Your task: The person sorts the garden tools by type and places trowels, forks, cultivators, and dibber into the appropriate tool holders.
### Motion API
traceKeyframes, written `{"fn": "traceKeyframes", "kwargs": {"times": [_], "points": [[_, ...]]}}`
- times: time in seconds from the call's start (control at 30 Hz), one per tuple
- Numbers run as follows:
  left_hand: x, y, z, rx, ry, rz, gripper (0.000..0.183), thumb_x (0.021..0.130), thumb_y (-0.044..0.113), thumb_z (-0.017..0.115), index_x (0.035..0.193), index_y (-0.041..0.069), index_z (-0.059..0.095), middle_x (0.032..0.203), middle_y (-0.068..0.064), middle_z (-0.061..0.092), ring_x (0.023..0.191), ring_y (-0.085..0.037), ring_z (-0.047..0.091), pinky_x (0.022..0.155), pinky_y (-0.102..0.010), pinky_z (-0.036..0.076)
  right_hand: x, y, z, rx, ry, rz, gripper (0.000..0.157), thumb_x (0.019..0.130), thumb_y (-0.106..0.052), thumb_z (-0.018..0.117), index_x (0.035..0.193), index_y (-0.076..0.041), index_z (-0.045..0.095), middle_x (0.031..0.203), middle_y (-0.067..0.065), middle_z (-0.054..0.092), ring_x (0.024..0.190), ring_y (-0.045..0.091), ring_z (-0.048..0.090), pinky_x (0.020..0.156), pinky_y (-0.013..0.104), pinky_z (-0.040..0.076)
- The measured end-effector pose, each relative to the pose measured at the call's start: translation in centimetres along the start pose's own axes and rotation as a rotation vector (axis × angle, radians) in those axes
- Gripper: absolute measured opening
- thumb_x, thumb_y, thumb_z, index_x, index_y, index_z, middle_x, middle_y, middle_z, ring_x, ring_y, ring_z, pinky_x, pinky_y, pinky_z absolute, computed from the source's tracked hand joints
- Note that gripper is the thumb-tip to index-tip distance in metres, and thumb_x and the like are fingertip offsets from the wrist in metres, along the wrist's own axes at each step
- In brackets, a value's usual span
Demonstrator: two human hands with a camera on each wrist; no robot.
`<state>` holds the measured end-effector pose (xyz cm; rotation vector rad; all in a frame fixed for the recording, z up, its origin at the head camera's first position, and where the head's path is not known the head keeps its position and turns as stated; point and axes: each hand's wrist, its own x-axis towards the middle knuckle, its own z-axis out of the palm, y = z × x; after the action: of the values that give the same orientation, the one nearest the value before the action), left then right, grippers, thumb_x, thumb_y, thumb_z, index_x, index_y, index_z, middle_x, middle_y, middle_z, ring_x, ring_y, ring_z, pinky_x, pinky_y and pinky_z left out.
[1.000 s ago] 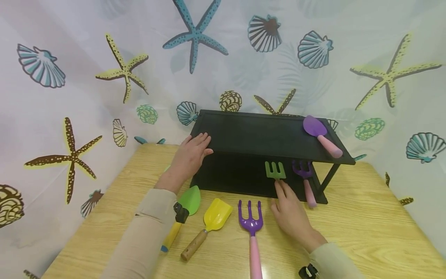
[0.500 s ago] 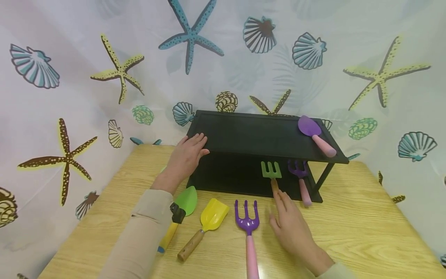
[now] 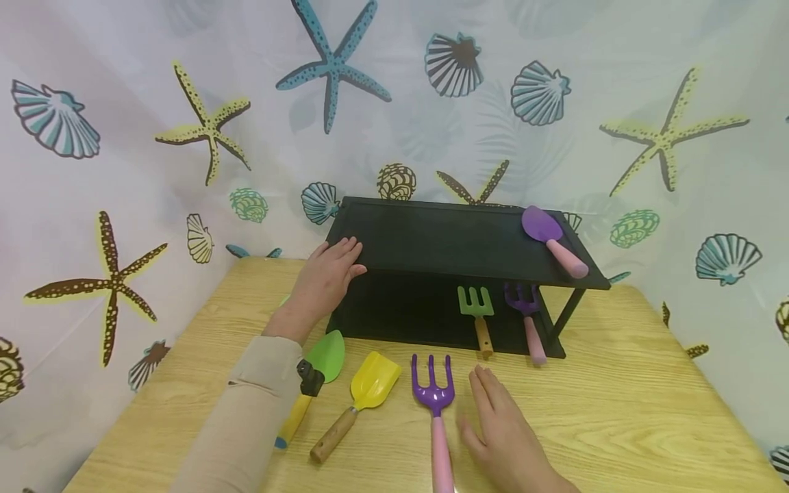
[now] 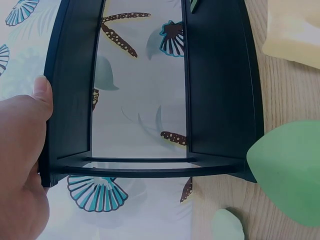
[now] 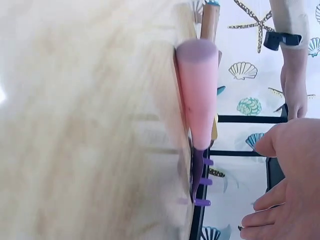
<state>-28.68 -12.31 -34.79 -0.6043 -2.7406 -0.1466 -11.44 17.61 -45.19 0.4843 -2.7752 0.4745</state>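
Note:
My left hand (image 3: 323, 281) rests on the left end of the black two-tier shelf (image 3: 425, 239), fingers straight on the upper board and thumb at its front edge. Over the table, my right hand (image 3: 502, 431) has straight fingers and holds nothing. It is right of a large purple garden fork (image 3: 433, 397) with a pink handle. On the lower tier lies a green hand fork (image 3: 476, 308), its wooden handle sticking out in front. Beside it is a smaller purple hand fork (image 3: 533, 339) with a pink handle. A purple trowel (image 3: 542, 224) lies at the upper board's right end.
Left of the large fork lie a yellow shovel (image 3: 374, 380) and a green trowel (image 3: 327, 356), partly covered by the left wrist camera. A pale green piece (image 4: 227, 225) shows near the shelf's left end. A patterned curtain (image 3: 431, 103) hangs behind the wooden table (image 3: 641, 383).
My right hand has let go of the green fork's handle and drawn back toward me. The green fork stays on the lower tier. My left hand keeps its place on the shelf.

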Motion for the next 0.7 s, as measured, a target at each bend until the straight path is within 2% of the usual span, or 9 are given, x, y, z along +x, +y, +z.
{"fn": "traceKeyframes", "kwargs": {"times": [0.13, 0.37, 0.53, 0.7], "points": [[0.0, 0.1, -0.1, -0.006, -0.005, -0.004, 0.055, 0.104, 0.036, 0.045, 0.151, 0.007, 0.041, 0.157, -0.011, 0.041, 0.147, -0.025, 0.036, 0.123, -0.047, 0.025, -0.9, -0.5, 0.4, -0.019, -0.032, -0.048, 0.070, 0.090, -0.031, 0.069, 0.142, 0.009, 0.046, 0.150, 0.025, 0.045, 0.139, 0.041, 0.043, 0.113, 0.053, 0.040], [-0.1, 0.1, 0.0, -0.001, 0.005, -0.003, 0.055, 0.104, 0.035, 0.047, 0.151, 0.008, 0.041, 0.156, -0.010, 0.041, 0.147, -0.025, 0.037, 0.123, -0.047, 0.026, -1.5, -1.8, 1.1, 0.040, -0.269, 0.020, 0.084, 0.090, -0.051, 0.064, 0.148, 0.005, 0.039, 0.157, 0.022, 0.036, 0.147, 0.040, 0.033, 0.118, 0.054, 0.033], [-0.1, 0.1, 0.0, 0.009, 0.026, 0.009, 0.054, 0.104, 0.035, 0.047, 0.150, 0.007, 0.043, 0.155, -0.010, 0.043, 0.146, -0.024, 0.039, 0.123, -0.046, 0.027, -2.0, -2.7, 1.6, 0.046, -0.336, 0.006, 0.093, 0.089, -0.062, 0.058, 0.149, 0.005, 0.037, 0.159, 0.022, 0.033, 0.147, 0.039, 0.031, 0.118, 0.054, 0.034], [-0.1, 0.1, 0.1, 0.013, 0.033, 0.008, 0.054, 0.104, 0.035, 0.048, 0.150, 0.008, 0.043, 0.155, -0.010, 0.043, 0.146, -0.024, 0.039, 0.123, -0.046, 0.027, -2.7, -2.9, 2.2, 0.041, -0.311, -0.079, 0.100, 0.088, -0.071, 0.052, 0.146, 0.009, 0.039, 0.156, 0.025, 0.036, 0.144, 0.040, 0.037, 0.113, 0.054, 0.040]]}}
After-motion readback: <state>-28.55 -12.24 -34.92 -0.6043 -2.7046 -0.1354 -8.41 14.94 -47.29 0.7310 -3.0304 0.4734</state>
